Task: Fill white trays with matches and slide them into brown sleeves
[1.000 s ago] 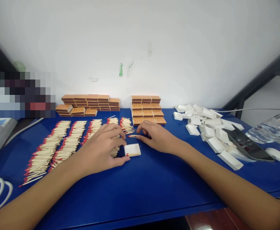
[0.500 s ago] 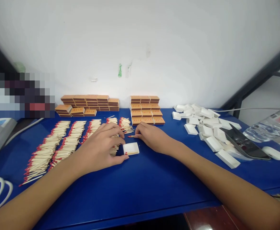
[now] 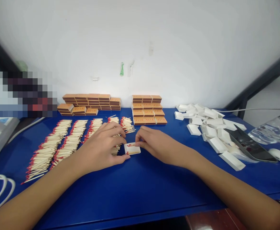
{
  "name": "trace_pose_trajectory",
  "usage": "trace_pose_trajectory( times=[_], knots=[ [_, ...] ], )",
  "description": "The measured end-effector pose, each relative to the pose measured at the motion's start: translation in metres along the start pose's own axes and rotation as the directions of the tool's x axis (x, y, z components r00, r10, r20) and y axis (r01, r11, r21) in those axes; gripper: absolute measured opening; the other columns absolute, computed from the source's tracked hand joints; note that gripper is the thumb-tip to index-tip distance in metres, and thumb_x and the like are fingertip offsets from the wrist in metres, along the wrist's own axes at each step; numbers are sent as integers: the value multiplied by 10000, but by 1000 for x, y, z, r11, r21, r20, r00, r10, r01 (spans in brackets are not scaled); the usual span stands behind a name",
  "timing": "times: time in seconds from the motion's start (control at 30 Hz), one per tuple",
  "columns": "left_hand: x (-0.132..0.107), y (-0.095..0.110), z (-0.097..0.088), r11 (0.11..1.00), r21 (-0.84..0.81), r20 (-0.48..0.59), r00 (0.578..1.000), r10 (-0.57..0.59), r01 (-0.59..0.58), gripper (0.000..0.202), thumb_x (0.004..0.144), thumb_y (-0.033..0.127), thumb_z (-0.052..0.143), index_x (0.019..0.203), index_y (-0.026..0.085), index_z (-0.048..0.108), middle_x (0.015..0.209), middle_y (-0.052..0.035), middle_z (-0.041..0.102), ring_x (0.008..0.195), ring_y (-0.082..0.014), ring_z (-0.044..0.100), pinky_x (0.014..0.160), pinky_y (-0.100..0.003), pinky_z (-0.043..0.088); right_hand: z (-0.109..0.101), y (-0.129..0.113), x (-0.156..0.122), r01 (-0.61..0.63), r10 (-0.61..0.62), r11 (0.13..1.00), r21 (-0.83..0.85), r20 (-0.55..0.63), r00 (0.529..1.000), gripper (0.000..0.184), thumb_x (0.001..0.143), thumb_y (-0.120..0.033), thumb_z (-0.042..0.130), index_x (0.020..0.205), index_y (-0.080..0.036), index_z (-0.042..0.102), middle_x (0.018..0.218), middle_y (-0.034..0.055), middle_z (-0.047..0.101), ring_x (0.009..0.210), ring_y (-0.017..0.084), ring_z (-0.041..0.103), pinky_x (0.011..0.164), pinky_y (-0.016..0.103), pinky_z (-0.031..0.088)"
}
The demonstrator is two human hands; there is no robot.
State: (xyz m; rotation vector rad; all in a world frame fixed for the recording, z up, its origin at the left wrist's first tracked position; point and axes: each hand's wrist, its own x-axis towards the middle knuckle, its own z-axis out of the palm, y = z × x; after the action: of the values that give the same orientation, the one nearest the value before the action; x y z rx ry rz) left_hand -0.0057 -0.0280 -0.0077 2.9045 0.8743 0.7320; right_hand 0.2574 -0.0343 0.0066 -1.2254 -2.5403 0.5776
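Pinched matches [image 3: 131,145] partly behind right fingers [image 3: 138,136]

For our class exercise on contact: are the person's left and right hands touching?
Apart: the head view shows a gap between the left hand and right hand, with the white tray visible between their fingertips.

A small white tray [image 3: 133,149] is held at its left end by the left hand [image 3: 104,142], while matches [image 3: 131,145] are pinched over it by the right hand [image 3: 154,142]. Loose matches [image 3: 46,148] are laid in rows at left; matchboxes [image 3: 147,112] are stacked behind, and white trays [image 3: 211,123] are heaped at right, where a phone [image 3: 254,147] is propped.
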Motion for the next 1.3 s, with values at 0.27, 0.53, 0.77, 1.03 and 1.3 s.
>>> trace_pose_trajectory(
  times=[0.27, 0.53, 0.77, 1.03, 1.3],
  knots=[
    [0, 1, 0, 1000, 4, -5, 1000, 6, -6, 254, 928, 436, 843, 1006, 202, 781, 1131, -86, 753, 1179, -300, 654, 1068, -496, 536, 8, 7, 9, 66, -49, 993, 95, -171, 984, 123, 1080, -266, 661, 979, -202, 690, 867, 4, 627, 780, 160, 560, 724, 296, 405],
    [-2, 0, 2, 1000, 3, -14, 1000, 18, -18, 275, 941, 461, 825, 1014, 198, 790, 1141, -96, 754, 1192, -304, 647, 1096, -521, 537, 26, 38, 35, 44, -51, 998, -33, -228, 972, 64, 1067, -207, 669, 1112, -170, 696, 968, 32, 600, 831, 173, 550, 771, 303, 415],
    [0, 1, -1, 1000, 7, -9, 1000, 11, -11, 250, 924, 447, 841, 985, 210, 790, 1135, -90, 766, 1191, -309, 656, 1098, -518, 536, 23, 36, 36, 2, -12, 999, -53, -191, 981, 68, 1075, -184, 661, 1008, -175, 658, 985, 37, 617, 850, 172, 563, 778, 295, 416],
    [0, 1, -1, 1000, 1, -2, 1000, 10, -10, 251, 934, 450, 834, 968, 206, 784, 1127, -86, 759, 1164, -298, 648, 1075, -517, 533, 11, 29, 26, -74, 60, 991, -115, -117, 991, 86, 1100, -167, 587, 1033, -182, 637, 1112, 91, 663, 966, 219, 641, 858, 345, 482],
    [2, 2, -1, 1000, -1, 26, 999, -28, 28, 243, 924, 447, 842, 974, 218, 778, 1109, -79, 754, 1153, -296, 653, 1056, -499, 536, -1, 8, -1, 34, -43, 993, -110, -89, 995, 99, 1103, -191, 573, 1030, -204, 640, 1096, 74, 673, 911, 207, 656, 785, 336, 486]
  ],
)
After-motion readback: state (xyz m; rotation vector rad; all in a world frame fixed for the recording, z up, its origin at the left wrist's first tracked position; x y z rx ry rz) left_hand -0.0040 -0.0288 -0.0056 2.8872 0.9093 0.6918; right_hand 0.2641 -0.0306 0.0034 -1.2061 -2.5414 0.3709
